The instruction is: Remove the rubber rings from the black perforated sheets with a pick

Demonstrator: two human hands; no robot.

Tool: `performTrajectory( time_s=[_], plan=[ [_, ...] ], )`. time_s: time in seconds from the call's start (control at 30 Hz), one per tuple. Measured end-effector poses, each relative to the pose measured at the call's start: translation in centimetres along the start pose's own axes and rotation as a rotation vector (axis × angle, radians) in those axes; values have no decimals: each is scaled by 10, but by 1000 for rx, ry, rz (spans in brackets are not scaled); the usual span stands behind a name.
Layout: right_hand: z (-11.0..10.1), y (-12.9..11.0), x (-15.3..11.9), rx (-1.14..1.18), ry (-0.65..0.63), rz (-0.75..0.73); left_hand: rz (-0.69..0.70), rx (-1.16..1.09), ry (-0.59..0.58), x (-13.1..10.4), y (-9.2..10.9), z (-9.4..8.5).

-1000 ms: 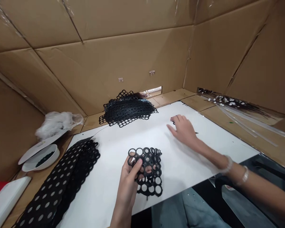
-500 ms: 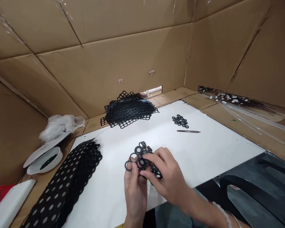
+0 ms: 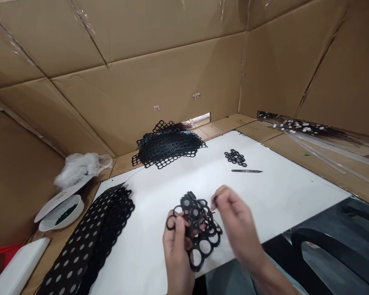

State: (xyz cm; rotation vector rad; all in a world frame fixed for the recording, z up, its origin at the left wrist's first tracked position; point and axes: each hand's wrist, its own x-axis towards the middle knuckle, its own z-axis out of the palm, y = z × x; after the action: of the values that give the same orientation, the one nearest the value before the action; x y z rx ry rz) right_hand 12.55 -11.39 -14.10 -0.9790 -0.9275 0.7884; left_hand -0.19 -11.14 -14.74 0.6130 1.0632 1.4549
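A black piece of joined rings (image 3: pixel 205 246) hangs over the white board, pinched by my left hand (image 3: pixel 176 241) at its left side. To the right of it, my right hand (image 3: pixel 233 219) is closed, with a small dark bit between thumb and fingertips, too blurred to name. Farther back lie a small heap of loose black rings (image 3: pixel 235 157) and a slim pointed metal tool (image 3: pixel 247 171). Black strips with white dots (image 3: pixel 69 256) and scalloped edges lie on the left.
Black ring netting (image 3: pixel 169 145) is piled at the back. A white bowl (image 3: pixel 75 215) and a clear bag of white fluff (image 3: pixel 80 168) stand on the left. White-tipped stems (image 3: pixel 298 126) lie right. Cardboard walls (image 3: pixel 172 73) surround the white board (image 3: pixel 279 192).
My right hand has moved right, off the ring piece, with a small dark bit in its fingertips. More of the ring piece now shows, spread out below my left hand's fingers.
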Motion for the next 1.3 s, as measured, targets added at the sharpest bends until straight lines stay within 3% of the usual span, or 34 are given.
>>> performTrajectory(
  time_s=[0.07,0.13,0.27,0.43,0.53,0.63,0.8,0.93,1.2,1.3],
  plan=[
    [-15,-1,10,46,193,-42,24,11,98,0,5,-1],
    [-25,-3,16,42,245,-69,69,23,135,-1,8,-1],
    [-16,-7,11,-155,19,-50,143,178,75,-8,3,4],
    [8,-3,-6,-505,8,-353,256,408,-1,-16,0,10],
    [12,-1,-13,-547,-59,-412,288,461,-63,-17,2,10],
    [13,-1,-16,-486,-85,-302,316,515,-120,-17,0,7],
    [12,-2,-13,-283,-100,20,269,491,-221,-17,-3,1],
    [8,3,-9,-202,-130,187,276,629,-280,-16,1,1],
    [-2,20,1,-425,-127,77,283,843,-439,-9,4,2],
    [-8,19,8,-286,-124,157,185,766,-465,-7,3,3]
  ],
)
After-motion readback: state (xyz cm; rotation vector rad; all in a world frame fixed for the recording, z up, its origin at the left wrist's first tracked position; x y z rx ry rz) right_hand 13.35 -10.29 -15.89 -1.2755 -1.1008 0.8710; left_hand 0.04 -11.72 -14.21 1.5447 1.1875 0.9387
